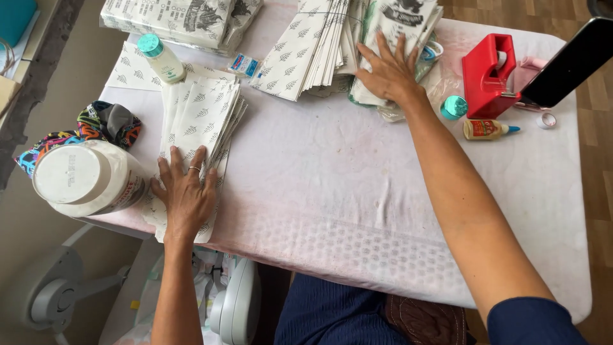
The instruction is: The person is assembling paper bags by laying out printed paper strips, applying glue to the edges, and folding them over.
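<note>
So both hands are flat on paper here, nothing actually gripped. The left hand (185,195) lies palm down, fingers spread, on the near end of a stack of white sheets (201,118) printed with little tree shapes. That stack runs away from the person along the left side of the tabletop (357,211), so most of it sits just beyond the fingertips. There's a ring on one finger of that hand.

The right hand (389,70) is stretched way out to the far side, also open and pressing flat, resting on a second pile (399,25) of printed sheets with darker artwork. Just left of it is a fanned bundle (306,51) of the same tree-print paper, close to the thumb side but I can't tell if it's touching.

Other stuff around: a white bottle (163,59) with a teal cap lies just past the left stack, and a big white tub (86,179) sits right beside the left hand at the table's edge, with some colourful cloth (96,124) behind it. Over by the right forearm there's a red tape dispenser (488,76), a small glue bottle (488,130) lying on its side, a teal cap (454,107) and a tape roll (546,119). The two hands are well apart, each on its own pile.
</note>
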